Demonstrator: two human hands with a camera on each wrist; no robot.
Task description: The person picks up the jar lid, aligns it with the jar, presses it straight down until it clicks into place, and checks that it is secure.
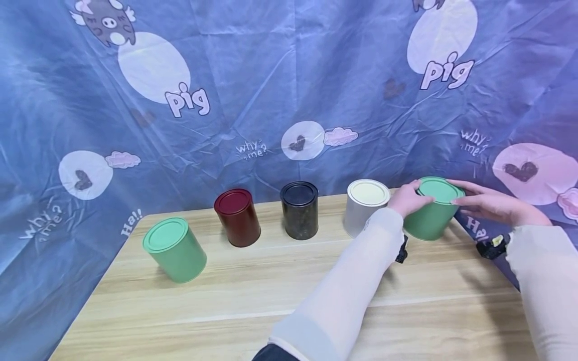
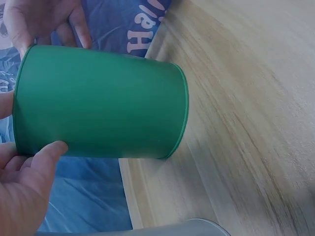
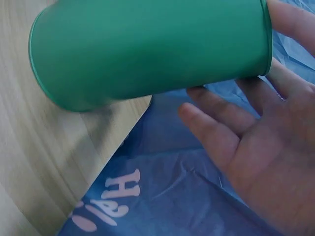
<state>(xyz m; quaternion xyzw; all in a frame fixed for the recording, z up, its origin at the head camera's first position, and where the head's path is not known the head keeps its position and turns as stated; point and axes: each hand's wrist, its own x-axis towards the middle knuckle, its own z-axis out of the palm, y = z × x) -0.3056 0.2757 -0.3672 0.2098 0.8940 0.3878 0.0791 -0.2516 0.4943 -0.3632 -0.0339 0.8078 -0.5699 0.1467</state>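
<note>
At the table's far right corner stands a green lidded can [image 1: 426, 220], upright in the head view. My left hand [image 1: 406, 199] grips its upper left side, the thumb lying along the wall in the left wrist view and fingers at the lid end. From the opposite side my right hand [image 1: 498, 203] holds the rim, with thumb and fingers spread around the lid edge. Fingers of the right hand [image 3: 275, 142] run along the can's wall in the right wrist view. Just left of the left hand is a white can [image 1: 354, 215], partly covered by the sleeve.
A black can [image 1: 300, 218], a dark red can [image 1: 239, 225] and a second green can [image 1: 182, 258] stand leftward along the back of the wooden table [image 1: 217, 306]. Blue printed cloth [image 1: 253, 85] hangs behind and beyond the table's edges.
</note>
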